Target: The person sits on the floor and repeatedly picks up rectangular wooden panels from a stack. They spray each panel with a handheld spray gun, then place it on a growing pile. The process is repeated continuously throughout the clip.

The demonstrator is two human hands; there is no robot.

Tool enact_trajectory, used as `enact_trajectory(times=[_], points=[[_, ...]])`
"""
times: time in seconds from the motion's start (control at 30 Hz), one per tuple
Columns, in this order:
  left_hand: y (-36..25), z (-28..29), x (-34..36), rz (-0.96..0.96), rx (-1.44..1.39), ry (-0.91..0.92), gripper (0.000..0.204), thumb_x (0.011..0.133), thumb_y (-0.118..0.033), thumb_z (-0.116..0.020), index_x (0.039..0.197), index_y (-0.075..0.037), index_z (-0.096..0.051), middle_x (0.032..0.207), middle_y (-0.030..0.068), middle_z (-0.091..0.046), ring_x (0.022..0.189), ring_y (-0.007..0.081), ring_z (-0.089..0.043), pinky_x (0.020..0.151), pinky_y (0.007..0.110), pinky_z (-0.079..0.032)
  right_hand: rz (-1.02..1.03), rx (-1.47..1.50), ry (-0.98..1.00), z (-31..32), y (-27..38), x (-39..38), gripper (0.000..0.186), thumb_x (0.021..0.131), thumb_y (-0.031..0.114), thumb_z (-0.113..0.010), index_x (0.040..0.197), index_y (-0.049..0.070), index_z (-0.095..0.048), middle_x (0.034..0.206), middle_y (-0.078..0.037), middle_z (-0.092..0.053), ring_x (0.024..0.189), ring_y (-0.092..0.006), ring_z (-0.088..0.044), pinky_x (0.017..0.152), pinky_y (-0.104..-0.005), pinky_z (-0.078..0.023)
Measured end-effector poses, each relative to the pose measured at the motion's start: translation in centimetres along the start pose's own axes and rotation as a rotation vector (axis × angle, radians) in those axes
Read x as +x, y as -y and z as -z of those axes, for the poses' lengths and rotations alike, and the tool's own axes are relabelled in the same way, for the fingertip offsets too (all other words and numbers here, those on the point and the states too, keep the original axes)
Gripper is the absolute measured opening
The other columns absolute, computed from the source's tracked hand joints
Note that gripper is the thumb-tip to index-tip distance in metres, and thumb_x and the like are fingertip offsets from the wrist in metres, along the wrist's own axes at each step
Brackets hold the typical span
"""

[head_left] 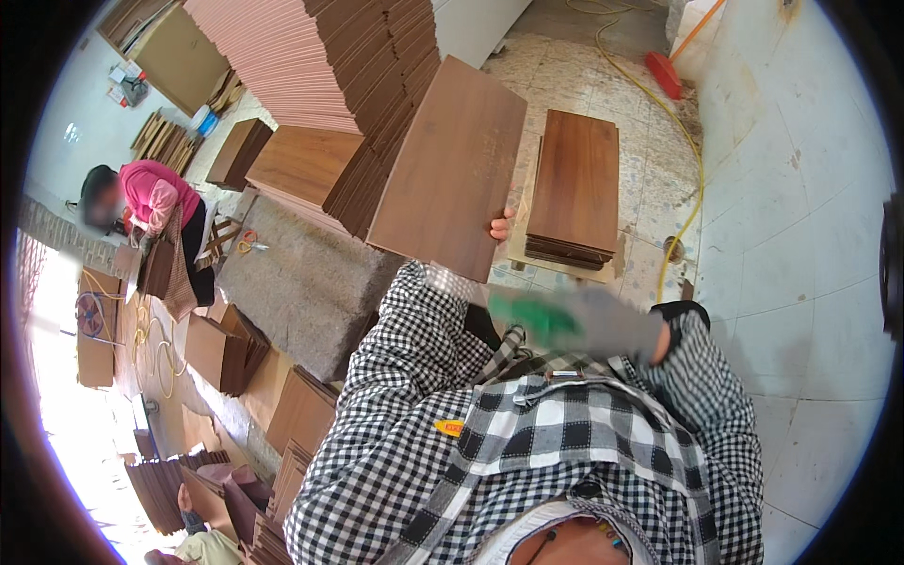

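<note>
A brown wood-grain board (pixel 454 165) is tilted up in front of me. My left hand (pixel 501 224) grips it from behind; only its fingertips show, curled round the right edge, and the rest is hidden by the board. My right hand (pixel 589 322), in a grey glove with green on the finger side, hovers in front of my waist near the board's lower corner. It is smeared by motion, so its fingers cannot be made out. Just right of the board, a low stack of similar boards (pixel 574 179) lies on a pale base sheet (pixel 517 240) on the floor.
Tall stacks of boards (pixel 377 66) rise ahead, beside a grey block (pixel 292 273). A yellow hose (pixel 699 169) runs along the right wall past a red broom (pixel 664 75). At left, a person in pink (pixel 155 193) handles boards; another person (pixel 212 546) is at lower left.
</note>
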State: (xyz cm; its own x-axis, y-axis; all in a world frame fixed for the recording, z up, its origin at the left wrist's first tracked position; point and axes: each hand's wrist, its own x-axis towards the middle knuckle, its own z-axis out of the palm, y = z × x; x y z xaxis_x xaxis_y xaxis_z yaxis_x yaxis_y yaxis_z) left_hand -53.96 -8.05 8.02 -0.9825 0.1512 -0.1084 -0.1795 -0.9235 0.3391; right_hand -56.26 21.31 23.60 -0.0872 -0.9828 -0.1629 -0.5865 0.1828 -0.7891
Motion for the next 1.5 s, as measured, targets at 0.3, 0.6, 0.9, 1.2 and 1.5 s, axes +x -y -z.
enact_trajectory(times=[0.3, 0.6, 0.9, 1.2, 1.5], points=[[-0.6, -1.1, 0.4, 0.088, 0.038, -0.085, 0.065, 0.099, -0.051, -0.043, 0.141, -0.002, -0.042, 0.108, 0.0204, -0.054, 0.07, 0.0185, -0.048, 0.062, 0.029, -0.045, -0.093, -0.135, -0.06, -0.7, -5.7, -3.3, 0.065, 0.097, 0.057, -0.051, 0.148, 0.017, -0.046, 0.129, -0.02, -0.063, 0.111, -0.0326, -0.065, 0.099, -0.0447, -0.05], [0.4, -6.5, -1.9, 0.007, 0.072, 0.036, 0.074, 0.098, -0.059, -0.044, 0.14, 0.001, -0.041, 0.113, 0.0283, -0.059, 0.069, 0.0226, -0.051, 0.061, 0.032, -0.045, -0.282, 0.232, -0.233, 3.7, -7.7, -2.2, 0.061, 0.097, 0.058, -0.053, 0.118, 0.001, -0.063, 0.077, -0.007, -0.06, 0.072, -0.016, -0.06, 0.063, -0.0311, -0.05], [1.8, 0.6, -1.7, 0.127, -0.093, 0.383, 0.076, 0.099, -0.057, -0.038, 0.148, 0.0, -0.03, 0.11, 0.0222, -0.053, 0.083, 0.0243, -0.048, 0.079, 0.035, -0.042, -0.054, 0.516, -0.115, 6.8, -2.3, 1.0, 0.062, 0.098, 0.051, -0.056, 0.143, 0.008, -0.052, 0.09, -0.006, -0.06, 0.082, -0.0133, -0.058, 0.076, -0.0309, -0.052], [0.5, -1.1, -7.8, -0.024, -0.007, 0.065, 0.061, 0.103, -0.045, -0.04, 0.147, -0.004, -0.034, 0.111, 0.0137, -0.051, 0.093, 0.0209, -0.05, 0.085, 0.034, -0.043, -0.002, 0.797, -0.009, 2.6, -11.0, -4.5, 0.052, 0.103, 0.036, -0.051, 0.139, -0.002, -0.052, 0.102, -0.011, -0.069, 0.072, -0.0169, -0.063, 0.069, -0.0311, -0.053], [3.7, -12.9, -36.9, -0.688, 0.852, -1.387, 0.055, 0.105, -0.042, -0.045, 0.142, -0.002, -0.048, 0.129, 0.0094, -0.057, 0.112, 0.0179, -0.055, 0.099, 0.032, -0.043, -0.059, 1.364, -0.595, 1.2, -18.2, -5.7, 0.068, 0.102, 0.05, -0.051, 0.152, 0.008, -0.034, 0.118, -0.012, -0.064, 0.069, -0.0138, -0.062, 0.064, -0.0368, -0.055]])
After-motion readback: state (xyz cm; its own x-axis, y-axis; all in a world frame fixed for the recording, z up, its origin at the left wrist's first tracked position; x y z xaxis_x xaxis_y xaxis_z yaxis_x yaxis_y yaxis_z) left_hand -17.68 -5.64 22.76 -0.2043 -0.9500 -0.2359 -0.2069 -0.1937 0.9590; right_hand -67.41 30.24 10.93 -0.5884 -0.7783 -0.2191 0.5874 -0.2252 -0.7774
